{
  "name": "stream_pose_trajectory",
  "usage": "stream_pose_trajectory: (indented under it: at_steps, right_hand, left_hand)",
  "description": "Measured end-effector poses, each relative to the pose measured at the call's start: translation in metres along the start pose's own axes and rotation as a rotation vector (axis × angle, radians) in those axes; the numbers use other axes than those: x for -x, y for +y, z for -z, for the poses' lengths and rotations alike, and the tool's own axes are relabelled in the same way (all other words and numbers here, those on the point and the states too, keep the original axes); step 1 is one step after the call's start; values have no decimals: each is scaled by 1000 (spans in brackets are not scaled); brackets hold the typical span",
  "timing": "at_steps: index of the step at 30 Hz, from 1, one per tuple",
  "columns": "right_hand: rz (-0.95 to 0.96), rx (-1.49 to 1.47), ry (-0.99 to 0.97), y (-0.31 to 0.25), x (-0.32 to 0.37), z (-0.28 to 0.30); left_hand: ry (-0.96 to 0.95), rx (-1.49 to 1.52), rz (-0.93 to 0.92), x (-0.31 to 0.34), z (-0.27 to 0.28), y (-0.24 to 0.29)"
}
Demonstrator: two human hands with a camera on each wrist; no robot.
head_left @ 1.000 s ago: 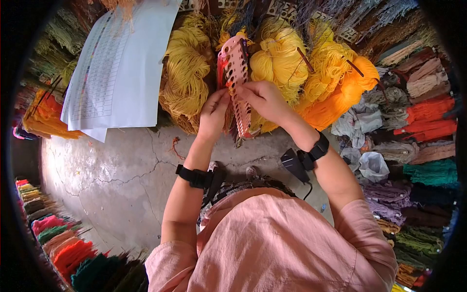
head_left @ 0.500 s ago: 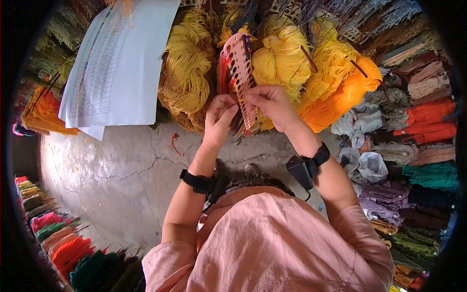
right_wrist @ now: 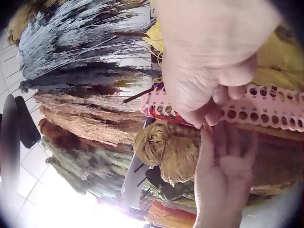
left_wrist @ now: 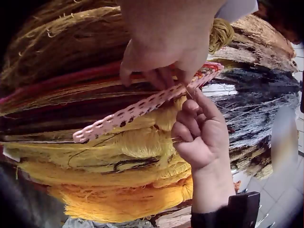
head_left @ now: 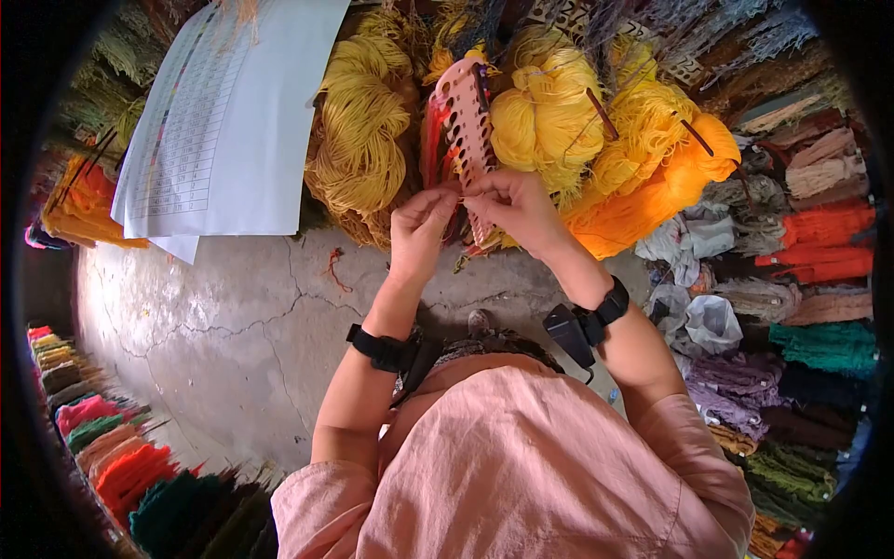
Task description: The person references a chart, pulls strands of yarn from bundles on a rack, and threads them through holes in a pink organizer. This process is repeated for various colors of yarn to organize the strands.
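Note:
A long pink card with rows of punched holes (head_left: 466, 112) hangs among yellow skeins, with red and pink thread (head_left: 431, 135) along its left side. My left hand (head_left: 419, 233) and right hand (head_left: 517, 203) meet fingertip to fingertip over the lower part of this card. Between thumb and forefinger, each hand pinches a thin strand of thread (right_wrist: 207, 127), orange-red in the right wrist view. The left wrist view has the right hand (left_wrist: 204, 126) palm-up with its other fingers curled, close beside the card's edge. The strand's far end is hidden behind the fingers.
Yellow skeins (head_left: 358, 130) hang left of the card; paler yellow (head_left: 549, 107) and orange ones (head_left: 643, 200) hang to its right. Printed sheets (head_left: 233, 121) hang at the left. Coloured yarn bundles line the right side and lower left. Cracked concrete floor (head_left: 214, 326) lies below.
Both hands have moved down along the card. Half a second ago the fingertips were slightly apart; now they meet. The card appears shifted a little to the right.

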State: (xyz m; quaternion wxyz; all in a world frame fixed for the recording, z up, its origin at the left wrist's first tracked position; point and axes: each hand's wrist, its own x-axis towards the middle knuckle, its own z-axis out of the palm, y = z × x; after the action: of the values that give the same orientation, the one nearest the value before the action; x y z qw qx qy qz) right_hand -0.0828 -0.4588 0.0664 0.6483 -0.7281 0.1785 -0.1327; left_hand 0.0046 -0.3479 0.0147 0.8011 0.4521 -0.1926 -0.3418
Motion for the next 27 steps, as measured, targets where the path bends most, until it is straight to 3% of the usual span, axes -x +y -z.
stream_pose_trajectory:
  at_steps: [4, 7, 10, 19, 27]
  right_hand:
    - [-6, 256, -1, -1, 3, 2]
    - [102, 380, 53, -12, 8, -2]
    - [343, 603, 88, -7, 9, -2]
    - [307, 488, 279, -14, -1, 11]
    - [277, 665, 252, -21, -6, 16]
  left_hand:
    - [20, -56, 18, -2, -1, -1]
    - [31, -66, 25, -2, -1, -3]
    - [23, -67, 27, -1, -3, -2]
    - [19, -158, -20, -9, -10, -1]
    - [4, -345, -62, -21, -10, -5]
